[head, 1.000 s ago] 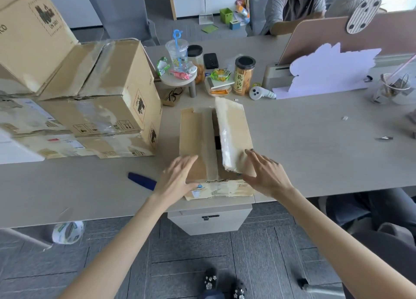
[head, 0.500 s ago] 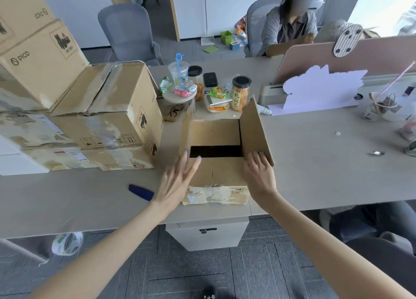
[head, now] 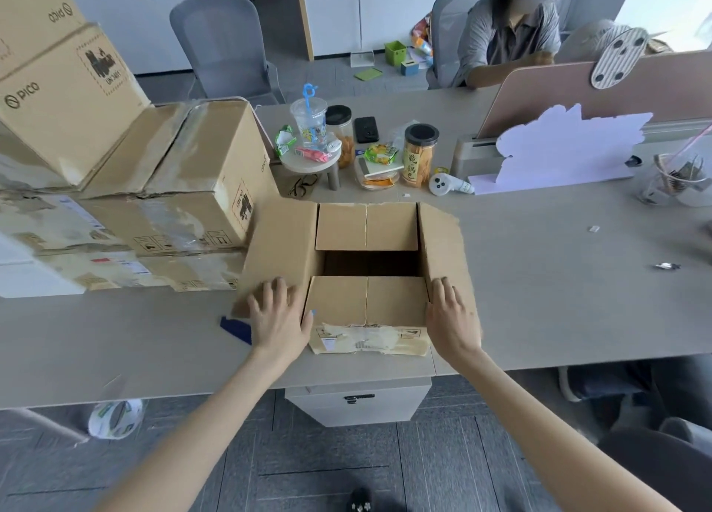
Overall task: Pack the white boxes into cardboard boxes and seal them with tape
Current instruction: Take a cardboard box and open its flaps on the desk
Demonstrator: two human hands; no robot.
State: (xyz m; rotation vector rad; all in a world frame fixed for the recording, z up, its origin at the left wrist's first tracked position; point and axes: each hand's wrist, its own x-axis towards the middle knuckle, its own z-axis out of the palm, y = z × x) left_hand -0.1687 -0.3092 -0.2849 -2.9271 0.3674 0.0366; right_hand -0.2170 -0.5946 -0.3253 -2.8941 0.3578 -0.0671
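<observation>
Packing looks barely begun: the cardboard box (head: 366,303) sits open at the worktop's (head: 558,280) near edge, left hand (head: 277,319) and right hand (head: 452,319) pressing flat, fingers straight, on its side flaps, its dark inside seemingly empty, nothing sealed, tape roll (head: 113,419) low to its left.

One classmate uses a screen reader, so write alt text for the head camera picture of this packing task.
The left hand and right hand lie flat on the spread side flaps of an open cardboard box on a grey table. Worn cardboard boxes are stacked to its left; snack jars stand behind it.
</observation>
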